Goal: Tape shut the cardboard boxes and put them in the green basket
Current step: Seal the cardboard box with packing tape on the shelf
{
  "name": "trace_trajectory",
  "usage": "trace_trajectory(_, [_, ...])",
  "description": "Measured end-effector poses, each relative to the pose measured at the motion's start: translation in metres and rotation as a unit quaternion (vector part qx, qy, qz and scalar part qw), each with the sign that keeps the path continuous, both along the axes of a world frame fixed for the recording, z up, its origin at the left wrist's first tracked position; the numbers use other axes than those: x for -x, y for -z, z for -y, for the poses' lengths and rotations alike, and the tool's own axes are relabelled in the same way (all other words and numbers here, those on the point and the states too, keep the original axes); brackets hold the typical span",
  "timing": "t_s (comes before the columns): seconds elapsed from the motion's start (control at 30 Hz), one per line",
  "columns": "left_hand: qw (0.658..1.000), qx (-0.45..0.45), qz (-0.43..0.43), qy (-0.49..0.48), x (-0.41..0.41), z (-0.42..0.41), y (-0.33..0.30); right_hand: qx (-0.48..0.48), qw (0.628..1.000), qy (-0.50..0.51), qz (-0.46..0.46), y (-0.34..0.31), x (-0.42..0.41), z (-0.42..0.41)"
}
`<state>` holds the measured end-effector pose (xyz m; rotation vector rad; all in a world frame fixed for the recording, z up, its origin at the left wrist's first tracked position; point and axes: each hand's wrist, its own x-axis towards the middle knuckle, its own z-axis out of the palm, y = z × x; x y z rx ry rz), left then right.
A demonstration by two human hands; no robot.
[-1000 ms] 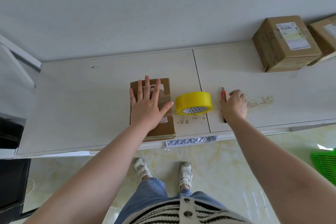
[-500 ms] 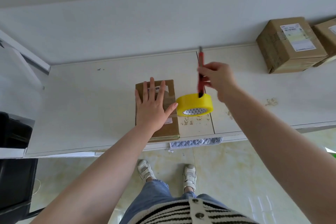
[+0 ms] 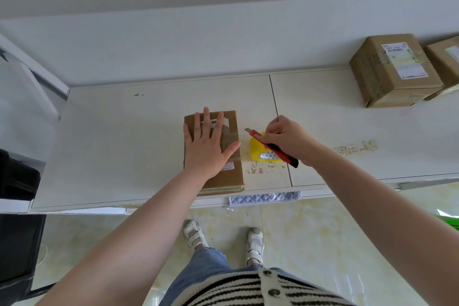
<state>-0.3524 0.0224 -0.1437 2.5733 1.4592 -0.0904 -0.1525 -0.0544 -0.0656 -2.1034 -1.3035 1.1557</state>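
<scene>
Taping step | left hand (image 3: 206, 149) lay flat, fingers spread, on box (image 3: 231, 176) near worktop front edge | right hand (image 3: 285, 139) gripped cutter (image 3: 272, 148) | next, probably: cut tape (image 3: 255, 149).

Brown box (image 3: 231, 176), yellow tape roll (image 3: 255, 150), red cutter (image 3: 273, 148)

A: Where's the free room on the table (image 3: 119, 146)?
B: The bare top to the left of the flat box (image 3: 231, 171), back to the wall (image 3: 198, 40). Also the stretch between the tape roll (image 3: 258, 151) and the two boxes far right.
A: What blocks?
B: Left hand (image 3: 207, 146) lies flat on the flat box. Right hand (image 3: 285, 138) holds a red knife (image 3: 270, 147) over the tape roll, just beside that box, blade out. Large box (image 3: 395, 72) and a second box (image 3: 444, 64) touching it fill the right rear corner.
</scene>
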Motion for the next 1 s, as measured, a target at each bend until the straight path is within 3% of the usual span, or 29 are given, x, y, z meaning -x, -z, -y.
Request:
trace_trajectory(0.37, [0.999,0.040,-0.006,0.004,-0.001,-0.003,-0.004,0.032,0.986,-0.118,0.116,-0.001,0.001,-0.005])
trace_trajectory(0.53, [0.999,0.047,-0.009,0.005,-0.001,-0.003,-0.006,0.022,0.975,-0.111,0.190,0.007,0.011,-0.007])
trace_trajectory(0.63, [0.998,0.060,-0.019,0.007,-0.002,-0.004,-0.007,-0.042,0.988,-0.015,0.146,0.014,0.014,-0.003])
trace_trajectory(0.7, [0.998,0.064,-0.026,0.007,-0.002,-0.005,-0.007,-0.081,0.992,0.095,-0.004,0.018,0.009,0.000])
trace_trajectory(0.77, [0.997,0.067,-0.026,0.007,-0.001,-0.005,-0.006,-0.119,0.949,0.219,-0.194,0.018,-0.007,0.004])
trace_trajectory(0.8, [0.997,0.068,-0.025,0.007,-0.001,-0.006,-0.006,-0.139,0.918,0.281,-0.241,0.021,-0.019,0.007])
trace_trajectory(0.87, [0.997,0.069,-0.026,0.008,-0.001,-0.007,-0.004,-0.139,0.891,0.375,-0.213,0.037,-0.048,0.013])
trace_trajectory(1.0, [0.997,0.073,-0.029,0.010,-0.002,-0.007,-0.002,-0.013,0.918,0.392,-0.055,0.085,-0.086,0.038])
